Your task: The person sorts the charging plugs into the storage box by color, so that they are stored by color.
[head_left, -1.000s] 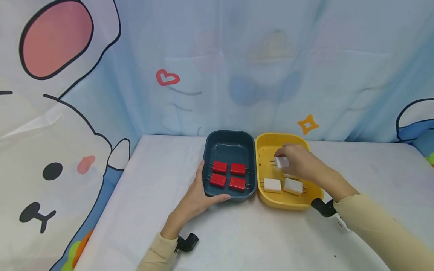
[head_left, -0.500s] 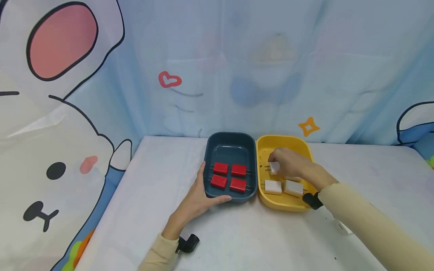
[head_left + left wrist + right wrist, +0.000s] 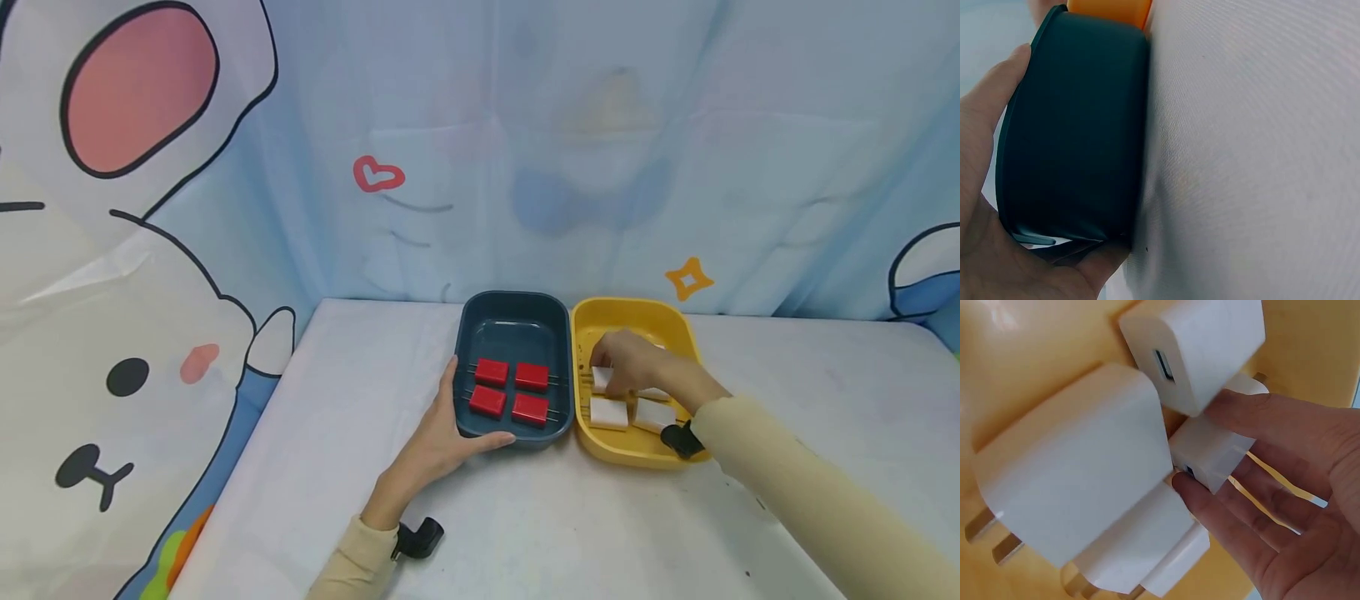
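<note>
In the head view my right hand [image 3: 632, 365] pinches a white charger plug [image 3: 601, 380] at the left side of the yellow tray [image 3: 634, 312]. The right wrist view has thumb and fingers on either side of this small white plug [image 3: 1207, 447], low among the others. More white charger plugs [image 3: 608, 414] lie in the same tray, some partly hidden by the hand. My left hand [image 3: 433, 440] holds the near left corner of the dark blue tray [image 3: 513, 335], thumb along its front wall and fingers along its left side. Several red charger plugs [image 3: 491, 372] lie in that tray in two rows.
Both trays stand side by side, walls almost together, on a white-covered table [image 3: 525, 533]. A printed curtain [image 3: 585, 167] hangs close behind them. Black wrist cameras [image 3: 420, 538] sit on both wrists, the right one overlapping the yellow tray's near right edge.
My right hand has moved left and down with the white charger plug, bringing it lower in the yellow tray beside the left wall. The left hand keeps its hold on the dark blue tray.
</note>
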Tool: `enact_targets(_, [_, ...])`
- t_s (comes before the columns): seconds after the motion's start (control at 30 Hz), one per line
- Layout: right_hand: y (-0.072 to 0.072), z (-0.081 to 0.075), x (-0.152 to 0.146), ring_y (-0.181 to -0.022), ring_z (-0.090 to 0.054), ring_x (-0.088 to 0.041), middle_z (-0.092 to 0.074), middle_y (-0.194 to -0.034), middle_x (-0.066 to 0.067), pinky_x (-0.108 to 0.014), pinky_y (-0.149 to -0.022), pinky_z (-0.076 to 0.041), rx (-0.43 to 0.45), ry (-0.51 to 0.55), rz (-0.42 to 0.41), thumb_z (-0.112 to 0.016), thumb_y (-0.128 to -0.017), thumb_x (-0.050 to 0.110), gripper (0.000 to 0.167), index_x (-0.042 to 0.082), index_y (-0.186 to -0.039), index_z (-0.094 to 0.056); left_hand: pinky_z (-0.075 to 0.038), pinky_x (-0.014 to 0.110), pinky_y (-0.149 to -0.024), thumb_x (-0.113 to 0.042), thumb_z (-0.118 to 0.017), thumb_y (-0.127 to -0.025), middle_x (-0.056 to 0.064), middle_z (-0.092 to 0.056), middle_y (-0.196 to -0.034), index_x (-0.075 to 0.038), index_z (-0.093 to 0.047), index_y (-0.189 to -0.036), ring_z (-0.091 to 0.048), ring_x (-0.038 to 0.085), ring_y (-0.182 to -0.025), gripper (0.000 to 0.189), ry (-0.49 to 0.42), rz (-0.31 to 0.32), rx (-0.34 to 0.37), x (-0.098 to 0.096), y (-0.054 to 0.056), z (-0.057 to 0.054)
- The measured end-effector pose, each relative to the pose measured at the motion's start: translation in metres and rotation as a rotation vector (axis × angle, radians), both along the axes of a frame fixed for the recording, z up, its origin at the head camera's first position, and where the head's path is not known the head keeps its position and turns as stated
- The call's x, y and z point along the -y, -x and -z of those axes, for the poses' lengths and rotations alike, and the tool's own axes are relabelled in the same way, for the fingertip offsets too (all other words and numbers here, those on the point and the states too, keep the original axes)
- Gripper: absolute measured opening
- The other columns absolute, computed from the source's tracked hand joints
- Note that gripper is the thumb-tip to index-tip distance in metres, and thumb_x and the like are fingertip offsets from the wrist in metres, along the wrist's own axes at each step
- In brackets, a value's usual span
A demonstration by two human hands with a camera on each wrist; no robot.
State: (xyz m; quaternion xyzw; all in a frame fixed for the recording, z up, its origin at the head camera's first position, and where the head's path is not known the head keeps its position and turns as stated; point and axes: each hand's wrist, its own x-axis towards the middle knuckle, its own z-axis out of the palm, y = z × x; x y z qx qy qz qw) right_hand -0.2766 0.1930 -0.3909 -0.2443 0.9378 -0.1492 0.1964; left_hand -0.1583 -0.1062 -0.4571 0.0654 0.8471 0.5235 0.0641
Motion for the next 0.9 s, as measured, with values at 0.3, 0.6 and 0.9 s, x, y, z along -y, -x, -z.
enact_targets(0.3, [-0.006,0.001,0.000,-0.096,-0.066,-0.034,-0.072,-0.103,-0.019,-0.048,-0.090,-0.059,-0.039,0.003,-0.012,-0.089,-0.077,-0.001,0.041,-0.010,-0.113,-0.071,-0.032,0.061,-0.121,-0.046,-0.089,-0.081,0.005,-0.019,-0.174,-0.020,-0.001,-0.169,-0.025,0.030,-0.156,0.127,-0.004,0.002,0.011,-0.002,-0.001,-0.001])
enact_targets(0.6, [-0.028,-0.016,-0.014,-0.097,-0.070,-0.036,-0.070,-0.110,-0.023,-0.046,-0.085,-0.062,-0.074,0.128,0.015,-0.087,-0.080,-0.003,0.044,-0.013,-0.118,-0.068,-0.032,0.062,-0.120,-0.049,-0.089,-0.080,0.007,-0.020,-0.173,-0.021,-0.001,-0.169,-0.025,0.031,-0.156,0.129,0.009,-0.010,0.012,0.001,-0.003,-0.001])
enact_targets(0.9, [-0.080,-0.035,-0.072,-0.099,-0.069,-0.034,-0.071,-0.115,-0.018,-0.035,-0.075,-0.064,-0.202,0.325,0.108,-0.088,-0.082,0.002,0.041,-0.004,-0.119,-0.071,-0.031,0.062,-0.120,-0.050,-0.089,-0.081,0.008,-0.019,-0.173,-0.020,-0.001,-0.169,-0.024,0.032,-0.156,0.128,0.013,-0.006,0.006,0.000,-0.002,-0.002])
